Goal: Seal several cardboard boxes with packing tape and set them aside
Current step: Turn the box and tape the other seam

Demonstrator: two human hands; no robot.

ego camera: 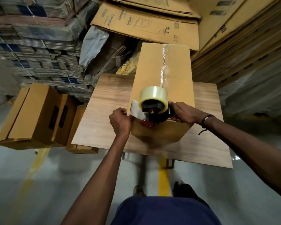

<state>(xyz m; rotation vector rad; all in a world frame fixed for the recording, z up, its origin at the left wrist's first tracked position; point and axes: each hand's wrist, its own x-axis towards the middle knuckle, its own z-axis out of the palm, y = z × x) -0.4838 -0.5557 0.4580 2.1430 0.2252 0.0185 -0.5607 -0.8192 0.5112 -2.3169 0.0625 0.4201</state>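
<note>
Warehouse corner here: stacks of flattened cartons (39,46) on the left, more flat printed cardboard (144,25) leaning at the back, grey floor with yellow lines (163,174). In the middle sits a small wood-grain table (104,111), and on it the long cardboard box (174,75), lying flat with its long axis running straight away from the person, near end just at the fingertips and the far end hanging past the table's back edge. A strip of clear tape (163,65) runs down the top seam along that same axis.

The tape dispenser (154,111) (big clear roll, black and red body) sits on the box's near end, right between the two hands. The right hand (183,113) has its fingers wrapped around the dispenser's handle side. The left hand (120,122) is curled at the box's near left corner, fingers pinching the loose tape end that comes off the dispenser, I think; it's a bit blurry there.

Off past the left hand, beside the table, three finished boxes (32,117) stand on the floor side by side.
</note>
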